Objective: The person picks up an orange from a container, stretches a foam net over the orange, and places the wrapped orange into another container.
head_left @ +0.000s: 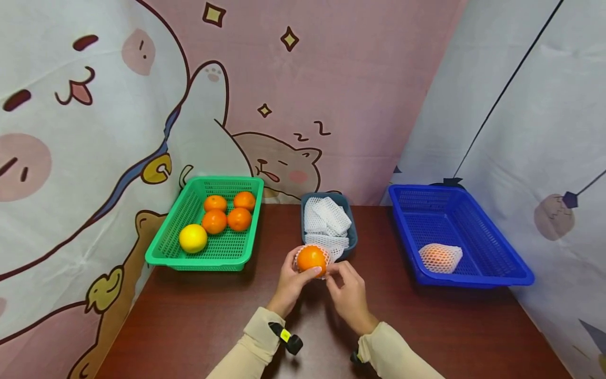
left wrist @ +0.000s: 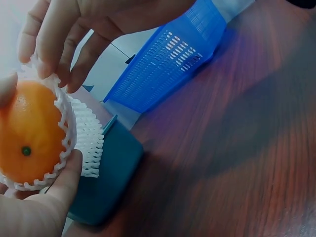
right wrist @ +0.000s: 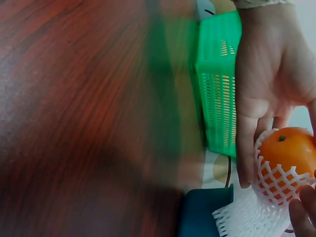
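Note:
An orange [head_left: 311, 258] sits partly inside a white foam net sleeve [left wrist: 71, 126], its top with the stem mark bare. My left hand [head_left: 288, 281] holds the orange and net from the left, thumb across the front. Fingers of my right hand [head_left: 347, 292] pinch the net's edge on the right side; the left wrist view shows them at the rim [left wrist: 59, 44]. Just behind the hands stands a small dark teal basket [head_left: 352, 247] with several flat white foam nets [head_left: 326, 216]. In the right wrist view, the left hand [right wrist: 269, 84] reaches down around the fruit.
On the left, a green basket [head_left: 158, 261] holds several oranges [head_left: 214, 221] and one yellow fruit [head_left: 193, 238]. A blue basket [head_left: 473, 231] on the right contains one orange in a foam net [head_left: 440, 258]. All stand on a dark wooden table [head_left: 208, 316] before a printed cloth.

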The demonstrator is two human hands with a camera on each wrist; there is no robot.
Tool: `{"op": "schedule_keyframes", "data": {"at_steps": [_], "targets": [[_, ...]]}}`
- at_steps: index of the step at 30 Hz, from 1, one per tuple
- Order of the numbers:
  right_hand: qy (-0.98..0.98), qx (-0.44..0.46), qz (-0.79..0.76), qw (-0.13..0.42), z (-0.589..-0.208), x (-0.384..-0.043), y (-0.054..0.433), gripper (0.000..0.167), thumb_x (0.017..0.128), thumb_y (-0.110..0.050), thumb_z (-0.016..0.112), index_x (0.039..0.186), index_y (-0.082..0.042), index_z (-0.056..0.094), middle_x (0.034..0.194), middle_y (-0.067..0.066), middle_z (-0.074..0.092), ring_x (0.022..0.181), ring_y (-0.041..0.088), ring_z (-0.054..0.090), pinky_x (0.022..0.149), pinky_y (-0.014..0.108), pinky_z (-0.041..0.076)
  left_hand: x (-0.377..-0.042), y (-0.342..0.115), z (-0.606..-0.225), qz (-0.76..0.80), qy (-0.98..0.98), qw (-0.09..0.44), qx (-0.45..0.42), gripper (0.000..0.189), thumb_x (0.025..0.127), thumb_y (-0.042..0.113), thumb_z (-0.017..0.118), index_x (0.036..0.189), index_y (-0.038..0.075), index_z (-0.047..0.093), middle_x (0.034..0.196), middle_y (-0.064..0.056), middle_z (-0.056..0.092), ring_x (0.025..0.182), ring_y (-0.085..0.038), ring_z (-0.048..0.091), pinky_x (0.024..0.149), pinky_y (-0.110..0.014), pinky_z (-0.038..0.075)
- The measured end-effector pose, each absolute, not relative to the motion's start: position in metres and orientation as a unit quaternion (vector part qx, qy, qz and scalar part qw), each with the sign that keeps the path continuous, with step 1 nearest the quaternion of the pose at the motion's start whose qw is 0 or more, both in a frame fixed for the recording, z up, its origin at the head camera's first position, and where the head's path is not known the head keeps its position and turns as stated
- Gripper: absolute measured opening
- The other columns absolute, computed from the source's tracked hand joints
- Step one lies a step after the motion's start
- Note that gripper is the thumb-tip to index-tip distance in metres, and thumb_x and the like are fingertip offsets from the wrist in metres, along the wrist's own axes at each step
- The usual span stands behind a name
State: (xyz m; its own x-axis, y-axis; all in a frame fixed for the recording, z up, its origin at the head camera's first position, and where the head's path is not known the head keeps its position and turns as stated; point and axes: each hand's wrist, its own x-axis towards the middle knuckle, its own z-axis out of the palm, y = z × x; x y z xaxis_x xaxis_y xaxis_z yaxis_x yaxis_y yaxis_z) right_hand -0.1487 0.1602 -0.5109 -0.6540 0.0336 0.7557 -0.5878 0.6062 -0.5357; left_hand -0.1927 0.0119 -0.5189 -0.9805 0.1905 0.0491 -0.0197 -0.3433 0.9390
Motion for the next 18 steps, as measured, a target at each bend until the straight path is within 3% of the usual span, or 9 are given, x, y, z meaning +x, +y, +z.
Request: {"op": "schedule_keyframes", "data": {"at_steps": [5,11,18], "targets": [[-0.83,0.182,0.408,0.333,-0.51,-0.148,0.166,0.03,0.074,0.005,0.078,0.098,-0.006,0.064,0.086,-0.003,0.063,0.078,0.011,0.061,0.07,0.025,0.051,-0.194,0.009,-0.516,0.784,0.609,0.046,0.108,0.076,0.076,0.001,0.079,0.141,0.005,0.038,0.132,-0.015,0.048,0.111,-0.028,0.054,0.09,-0.031,0.05],[-0.842,0.141,0.434,0.288,-0.495,-0.155,0.177,0.033,0.079,-0.007,0.08,0.106,-0.006,0.062,0.077,-0.005,0.06,0.064,0.008,0.055,0.056,0.026,0.049,-0.182,0.001,-0.493,0.72,0.675,0.024,0.159,0.08,0.074,0.001,0.08,0.141,-0.001,0.036,0.131,-0.017,0.049,0.108,-0.03,0.055,0.091,-0.034,0.049],[-0.861,0.142,0.418,0.25,-0.488,-0.171,0.18,0.037,0.082,-0.018,0.079,0.115,-0.005,0.067,0.094,0.006,0.062,0.071,0.013,0.058,0.06,0.036,0.055,-0.172,-0.001,-0.479,0.643,0.744,0.009,0.183,0.085,0.073,0.005,0.082,0.144,0.004,0.036,0.132,-0.015,0.05,0.109,-0.03,0.054,0.093,-0.039,0.048]]}}
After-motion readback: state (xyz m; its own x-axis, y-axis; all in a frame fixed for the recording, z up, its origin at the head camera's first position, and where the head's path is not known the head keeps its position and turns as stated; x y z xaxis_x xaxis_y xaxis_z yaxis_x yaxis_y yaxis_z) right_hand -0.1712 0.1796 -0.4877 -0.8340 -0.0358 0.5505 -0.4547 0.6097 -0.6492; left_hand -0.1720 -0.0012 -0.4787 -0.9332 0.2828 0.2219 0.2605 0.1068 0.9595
